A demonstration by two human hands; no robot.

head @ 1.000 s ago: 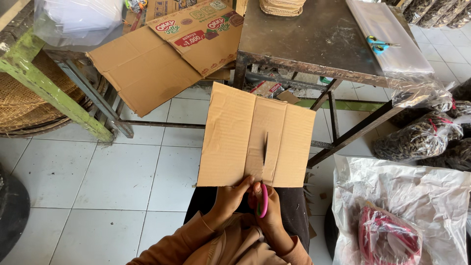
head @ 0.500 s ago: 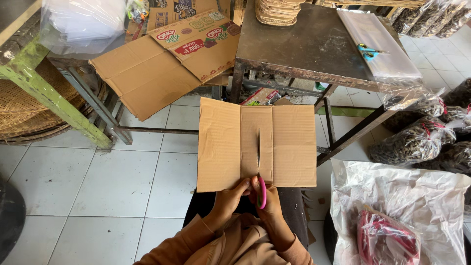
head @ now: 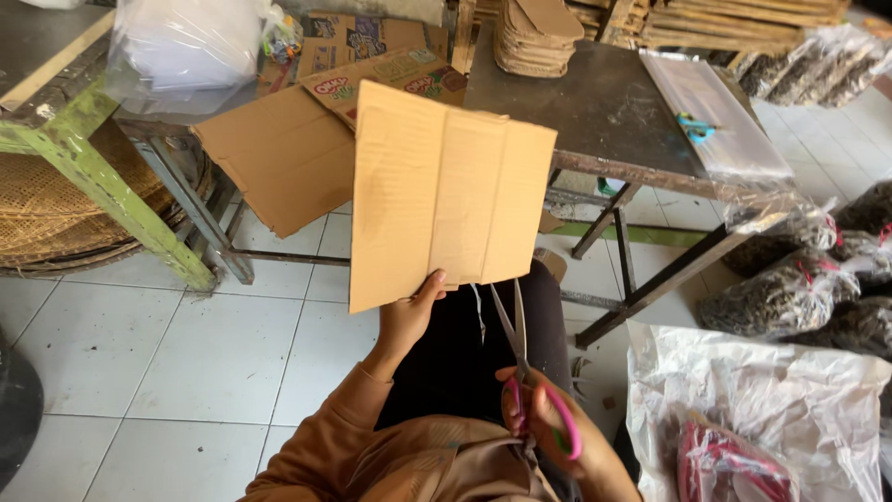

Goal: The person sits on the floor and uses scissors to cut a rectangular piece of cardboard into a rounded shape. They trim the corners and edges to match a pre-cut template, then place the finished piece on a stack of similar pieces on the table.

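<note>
My left hand [head: 409, 316] grips the lower edge of a brown corrugated cardboard sheet [head: 437, 191] and holds it up, tilted, in front of me. Fold creases run lengthwise down the sheet. My right hand [head: 548, 432] holds pink-handled scissors [head: 520, 358] low over my lap, blades slightly apart and pointing up toward the sheet's lower edge, clear of the cardboard.
A dark metal table [head: 604, 102] stands ahead with a stack of cut cardboard pieces [head: 537, 37], clear plastic sheets [head: 711, 112] and blue scissors [head: 695, 125]. Flattened cartons [head: 279, 158] lean at left by a green wooden frame [head: 102, 186]. Filled plastic bags [head: 790, 372] lie at right.
The scissors have come out of the cut in the cardboard and dropped toward my lap. My left hand has lifted the sheet up and to the left, tilting it.
</note>
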